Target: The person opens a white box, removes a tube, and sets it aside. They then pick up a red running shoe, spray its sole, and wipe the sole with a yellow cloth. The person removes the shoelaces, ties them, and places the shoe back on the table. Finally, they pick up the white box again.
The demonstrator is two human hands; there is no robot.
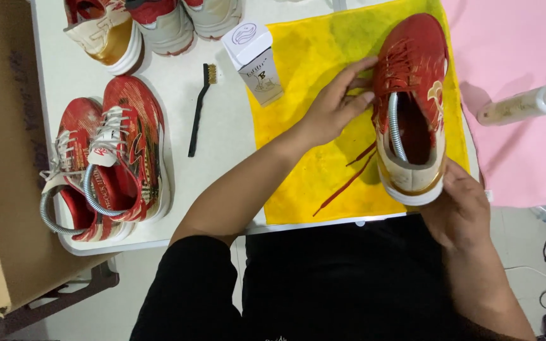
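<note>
**Two hands on one red shoe, heel toward the wearer**

Both hands held the red shoe (412, 95) on the yellow cloth (311, 82). Its long axis ran away from the body, toe far, heel near. The left hand (333, 107) lay just left of the laces, fingers (355, 72) close together, pinching there. The right hand (459, 202) cupped the heel from below, fingers hidden, so their state could not be told.

The shoe (412, 101) I hold stands on the cloth (298, 170), my left hand (336, 107) at its side and my right hand (459, 202) at its heel. Left of the cloth stand a small box (254, 60), a brush (200, 107) and a pair of shoes (105, 164); a spray bottle (526, 104) lies to the right.
</note>
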